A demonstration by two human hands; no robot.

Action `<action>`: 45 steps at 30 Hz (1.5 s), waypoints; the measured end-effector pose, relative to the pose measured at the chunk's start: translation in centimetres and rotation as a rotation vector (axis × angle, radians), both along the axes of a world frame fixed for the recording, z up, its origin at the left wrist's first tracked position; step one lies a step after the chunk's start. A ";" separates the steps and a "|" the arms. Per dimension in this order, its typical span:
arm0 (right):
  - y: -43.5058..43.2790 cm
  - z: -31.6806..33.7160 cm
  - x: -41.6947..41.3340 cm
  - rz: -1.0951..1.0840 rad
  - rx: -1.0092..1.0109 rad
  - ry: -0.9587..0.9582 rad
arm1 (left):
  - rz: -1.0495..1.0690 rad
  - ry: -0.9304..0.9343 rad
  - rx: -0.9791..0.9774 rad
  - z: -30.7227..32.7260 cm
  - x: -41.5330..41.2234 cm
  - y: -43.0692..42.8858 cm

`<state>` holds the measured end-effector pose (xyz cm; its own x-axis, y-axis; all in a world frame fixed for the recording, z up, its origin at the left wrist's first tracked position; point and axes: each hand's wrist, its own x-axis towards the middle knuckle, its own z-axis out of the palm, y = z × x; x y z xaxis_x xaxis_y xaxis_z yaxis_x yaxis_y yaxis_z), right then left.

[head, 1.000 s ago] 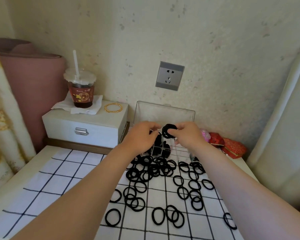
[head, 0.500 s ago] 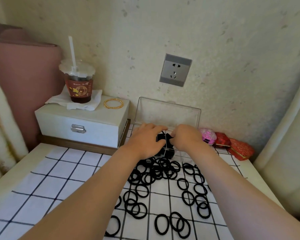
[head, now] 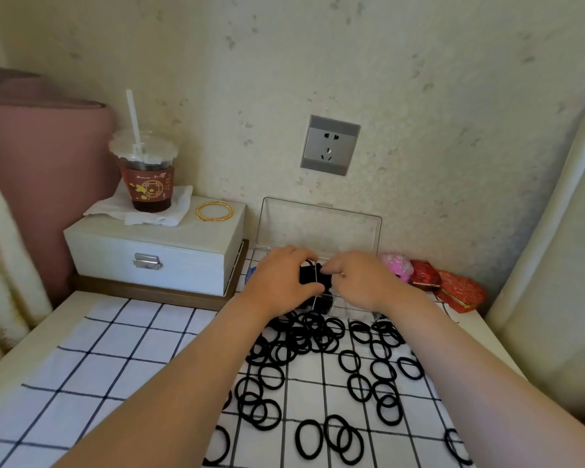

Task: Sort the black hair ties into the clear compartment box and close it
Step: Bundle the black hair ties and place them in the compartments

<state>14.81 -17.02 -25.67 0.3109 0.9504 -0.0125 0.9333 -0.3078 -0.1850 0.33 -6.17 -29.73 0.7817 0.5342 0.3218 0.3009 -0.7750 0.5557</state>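
Both your hands have come down from above the box and now sit low inside it, with the tie you held up no longer lifted.

Head view: your left hand (head: 279, 282) curls its fingers and thumb round a bunch of hair ties (head: 308, 276) packed in one compartment of the clear box (head: 347, 305). Your right hand (head: 357, 282) bends its fingertips down onto the same bunch from the other side, but you cannot tell whether it pinches or only presses. The box's lid (head: 318, 228) stands open against the wall. Just in front of the box, loose ties (head: 304, 336) lie heaped and scattered over the checked cloth (head: 115, 349) on the surface. To the left, a cup (head: 149, 184) and a gold bangle (head: 214, 211) sit on a white drawer case (head: 156, 255).
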 end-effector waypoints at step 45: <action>-2.3 -2.2 -13.5 0.100 -0.030 -0.036 | -0.028 0.559 -0.086 0.8 -17.3 -5.5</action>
